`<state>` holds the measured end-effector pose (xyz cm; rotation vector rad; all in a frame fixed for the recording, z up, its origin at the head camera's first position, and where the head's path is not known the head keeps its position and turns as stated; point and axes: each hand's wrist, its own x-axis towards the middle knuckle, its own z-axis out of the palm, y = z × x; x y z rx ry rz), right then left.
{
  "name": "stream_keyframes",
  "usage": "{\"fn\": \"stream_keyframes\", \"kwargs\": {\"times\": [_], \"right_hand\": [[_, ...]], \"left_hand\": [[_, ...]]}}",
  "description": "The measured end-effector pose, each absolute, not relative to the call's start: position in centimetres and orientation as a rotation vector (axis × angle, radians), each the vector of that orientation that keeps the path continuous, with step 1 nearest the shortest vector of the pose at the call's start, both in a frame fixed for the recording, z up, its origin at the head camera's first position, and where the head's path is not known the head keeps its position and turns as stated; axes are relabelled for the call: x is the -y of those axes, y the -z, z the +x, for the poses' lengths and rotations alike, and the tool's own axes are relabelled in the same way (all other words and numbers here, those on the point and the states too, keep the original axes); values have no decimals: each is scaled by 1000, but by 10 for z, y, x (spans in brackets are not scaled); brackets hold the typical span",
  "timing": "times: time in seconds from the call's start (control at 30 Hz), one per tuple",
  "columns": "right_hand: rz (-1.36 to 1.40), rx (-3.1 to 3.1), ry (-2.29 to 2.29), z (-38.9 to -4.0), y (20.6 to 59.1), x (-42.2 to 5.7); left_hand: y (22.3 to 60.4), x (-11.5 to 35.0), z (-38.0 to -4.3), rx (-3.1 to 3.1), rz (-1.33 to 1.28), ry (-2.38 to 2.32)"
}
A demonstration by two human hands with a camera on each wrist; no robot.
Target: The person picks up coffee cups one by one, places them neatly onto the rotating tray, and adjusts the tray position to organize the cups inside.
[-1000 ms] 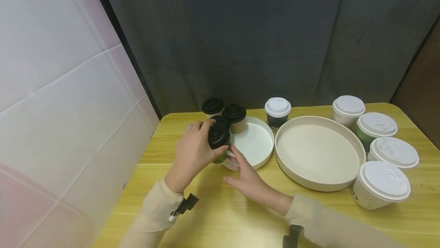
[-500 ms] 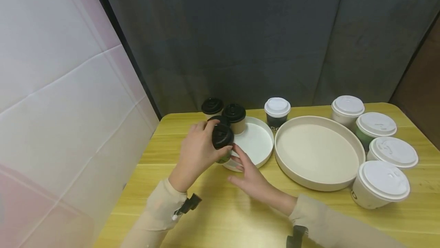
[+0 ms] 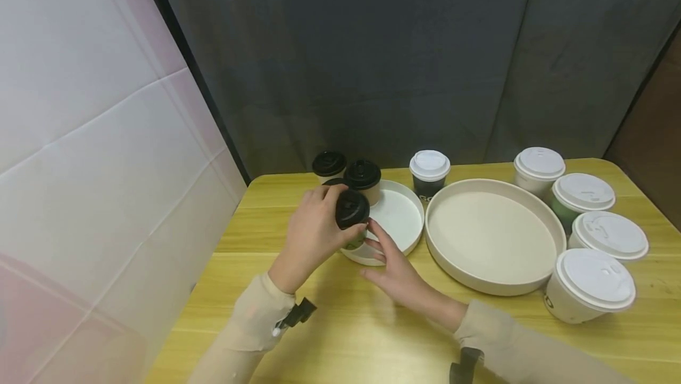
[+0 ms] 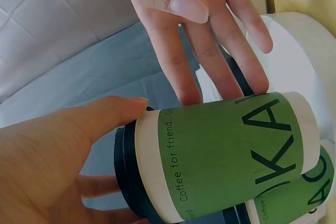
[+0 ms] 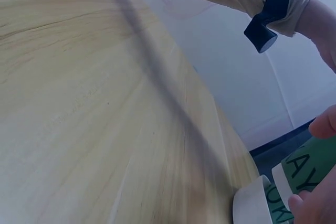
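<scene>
The left hand [image 3: 314, 227] grips the green cup [image 4: 231, 150] near its lid over the white tray [image 3: 401, 218], the right hand [image 3: 396, 272] loosely outstretched alongside; placing seems underway, probably wanting gentle lowering.

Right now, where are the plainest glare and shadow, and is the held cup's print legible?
Head view: pale glare on the wooden table, near side; right wrist: a long soft shadow across it; left wrist: "Coffee for friend" legible on the green cup.

pale glare on the tabletop [image 3: 362, 348], long soft shadow
</scene>
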<state>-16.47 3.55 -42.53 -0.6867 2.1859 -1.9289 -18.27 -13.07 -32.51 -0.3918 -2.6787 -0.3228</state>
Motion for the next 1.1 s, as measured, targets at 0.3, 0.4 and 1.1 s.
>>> {"fn": "stream_keyframes", "kwargs": {"times": [0.3, 0.4, 1.1], "right_hand": [[-674, -2188, 1944, -167, 429, -39], [-664, -2186, 1942, -168, 430, -41], [-597, -2209, 1921, -173, 438, -47]], "left_hand": [[331, 128, -186, 2686, -422, 351], [333, 128, -187, 2691, -432, 351], [349, 123, -192, 2711, -430, 332]]}}
